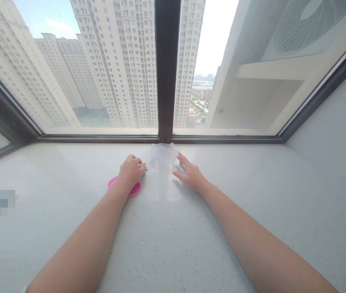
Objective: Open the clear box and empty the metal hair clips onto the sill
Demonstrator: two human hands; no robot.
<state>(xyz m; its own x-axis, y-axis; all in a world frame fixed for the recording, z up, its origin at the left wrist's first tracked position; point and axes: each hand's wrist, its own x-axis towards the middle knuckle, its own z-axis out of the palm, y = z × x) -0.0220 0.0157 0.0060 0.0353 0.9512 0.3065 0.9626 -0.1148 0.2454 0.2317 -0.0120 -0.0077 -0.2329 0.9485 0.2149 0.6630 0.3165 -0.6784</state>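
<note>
My left hand [131,169] is closed, with fingertips pinched on a small shiny metal object [145,169] whose kind I cannot make out. Below that hand and wrist a round pink lid [135,189] lies flat, partly covered by them. A clear plastic container [162,159] stands on the white sill by the window post, with a bit of pink print near its top. Beside its right side is my right hand [191,176], thumb and fingers spread apart toward the container. Whether the fingertips touch it I cannot tell.
The white speckled sill [166,244] runs up to the window panes and a dark frame post [167,73]. A white wall [331,110] bounds the right side. At the left edge a patch is pixelated. High-rise buildings and an air-conditioner unit show outside.
</note>
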